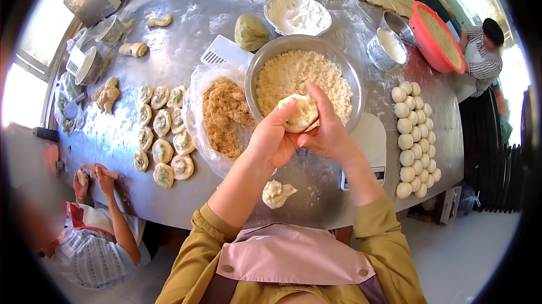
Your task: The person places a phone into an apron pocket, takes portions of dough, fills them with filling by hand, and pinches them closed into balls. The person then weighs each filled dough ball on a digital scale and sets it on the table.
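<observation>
Both of my hands are cupped around a piece of pale dough [300, 114] over the near side of a metal bowl [354, 86]. My left hand [272, 139] wraps it from the left, thumb along its upper edge. On the other side, the fingers of my right hand [327, 129] press against it. Crumbly pale filling [302, 69] fills the bowl. Left of it, a plastic bag [197, 106] holds a browner shredded filling [226, 114]. A torn lump of dough [276, 194] lies on the table just below my wrists.
White dough balls [416, 140] stand in rows at right, beside a white scale [367, 154]. Filled dough rounds [162, 150] lie at left. Behind are a flour bowl [297, 14], green dough [250, 33] and a red basin [437, 38]. Co-workers [93, 242] are at left and right.
</observation>
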The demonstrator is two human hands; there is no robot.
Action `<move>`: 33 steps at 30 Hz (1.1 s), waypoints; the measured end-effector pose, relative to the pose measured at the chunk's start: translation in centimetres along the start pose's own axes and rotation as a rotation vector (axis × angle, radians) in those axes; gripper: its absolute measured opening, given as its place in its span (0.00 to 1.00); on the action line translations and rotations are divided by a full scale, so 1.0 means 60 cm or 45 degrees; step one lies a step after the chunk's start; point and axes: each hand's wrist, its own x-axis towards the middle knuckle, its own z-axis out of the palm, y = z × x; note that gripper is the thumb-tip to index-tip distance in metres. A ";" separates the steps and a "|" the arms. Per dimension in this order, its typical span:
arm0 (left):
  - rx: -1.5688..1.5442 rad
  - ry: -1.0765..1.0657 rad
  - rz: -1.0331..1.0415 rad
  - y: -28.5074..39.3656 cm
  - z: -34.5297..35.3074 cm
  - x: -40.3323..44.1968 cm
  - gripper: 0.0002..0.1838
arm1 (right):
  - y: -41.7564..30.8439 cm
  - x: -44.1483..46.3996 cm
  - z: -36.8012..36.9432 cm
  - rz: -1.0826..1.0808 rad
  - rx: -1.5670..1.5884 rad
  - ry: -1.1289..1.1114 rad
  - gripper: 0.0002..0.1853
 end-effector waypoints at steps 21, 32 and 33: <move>0.307 -0.051 0.120 -0.072 0.010 0.031 0.17 | -0.028 -0.010 0.036 -0.043 -0.206 0.674 0.11; 1.180 -0.211 0.943 -0.075 -0.008 0.029 0.19 | -0.024 0.009 0.019 0.580 1.297 0.751 0.29; 1.429 -0.215 1.105 -0.066 -0.007 0.021 0.18 | -0.035 0.002 0.024 0.504 1.106 0.630 0.32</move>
